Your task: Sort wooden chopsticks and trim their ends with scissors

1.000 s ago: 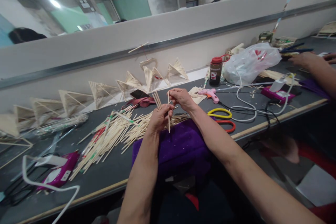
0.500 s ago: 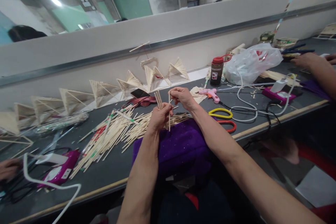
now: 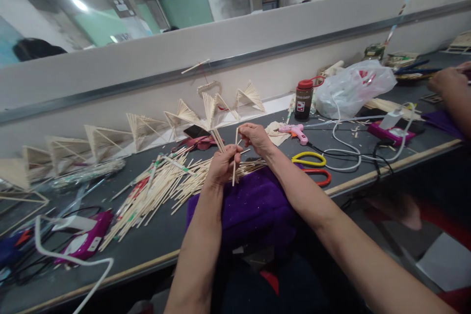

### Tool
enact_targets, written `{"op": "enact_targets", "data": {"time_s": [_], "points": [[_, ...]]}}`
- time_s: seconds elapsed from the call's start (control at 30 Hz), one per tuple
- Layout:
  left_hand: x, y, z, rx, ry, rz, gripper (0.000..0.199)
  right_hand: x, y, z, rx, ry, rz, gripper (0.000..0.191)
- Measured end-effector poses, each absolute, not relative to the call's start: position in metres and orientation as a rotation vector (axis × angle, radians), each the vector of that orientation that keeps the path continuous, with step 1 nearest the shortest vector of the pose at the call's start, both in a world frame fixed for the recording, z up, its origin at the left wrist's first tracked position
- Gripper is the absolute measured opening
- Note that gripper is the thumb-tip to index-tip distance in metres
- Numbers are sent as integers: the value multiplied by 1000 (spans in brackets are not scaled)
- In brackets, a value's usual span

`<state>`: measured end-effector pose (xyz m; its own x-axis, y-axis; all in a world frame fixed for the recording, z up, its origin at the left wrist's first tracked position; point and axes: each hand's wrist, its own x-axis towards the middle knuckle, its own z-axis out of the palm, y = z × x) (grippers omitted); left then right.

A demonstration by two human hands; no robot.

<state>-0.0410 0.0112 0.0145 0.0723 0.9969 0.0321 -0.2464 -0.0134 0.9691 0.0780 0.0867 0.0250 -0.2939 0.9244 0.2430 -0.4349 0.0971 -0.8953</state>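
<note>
A few thin wooden sticks (image 3: pixel 218 140) stick up out of my left hand (image 3: pixel 223 163), which is closed round them. Close beside it, my right hand (image 3: pixel 253 136) pinches the top of a single stick (image 3: pixel 234 171) that hangs down past the left thumb. Both hands are above a purple cloth (image 3: pixel 245 201) at the table's near edge. Behind and to the left of them lies a loose pile of wooden sticks (image 3: pixel 193 176), some with green and red marks. My fingers hide the lower ends of the bunch.
Fan-shaped stick models (image 3: pixel 143 127) line the wall. To the right are a pink glue gun (image 3: pixel 296 132), yellow-handled scissors (image 3: pixel 309 159), a dark bottle (image 3: pixel 303 100), a plastic bag (image 3: pixel 355 88) and white cables. Magenta power strips (image 3: pixel 86 238) lie on both sides. Another person's hand (image 3: pixel 451 78) works at far right.
The bunch in my left hand has tilted further left, and the single stick's lower end has swung slightly left. The other person's hand at right moved right; the one at far left is gone.
</note>
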Motion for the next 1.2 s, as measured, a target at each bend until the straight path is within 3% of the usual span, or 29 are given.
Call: {"op": "enact_targets", "data": {"time_s": [0.23,0.53,0.73,1.07,1.2], "points": [[-44,7,19,1064,864,1370,28,83,100,14,-756,-1119,1444,10],[-47,13,18,975,939,1420,28,87,102,20,-674,-1119,1831,13],[-45,13,18,971,983,1420,26,83,94,19,-628,-1279,1681,30],[-45,16,19,981,996,1413,20,82,94,17,-607,-1432,1560,26],[-45,17,19,1005,980,1421,19,81,93,19,-621,-1442,1510,36]]}}
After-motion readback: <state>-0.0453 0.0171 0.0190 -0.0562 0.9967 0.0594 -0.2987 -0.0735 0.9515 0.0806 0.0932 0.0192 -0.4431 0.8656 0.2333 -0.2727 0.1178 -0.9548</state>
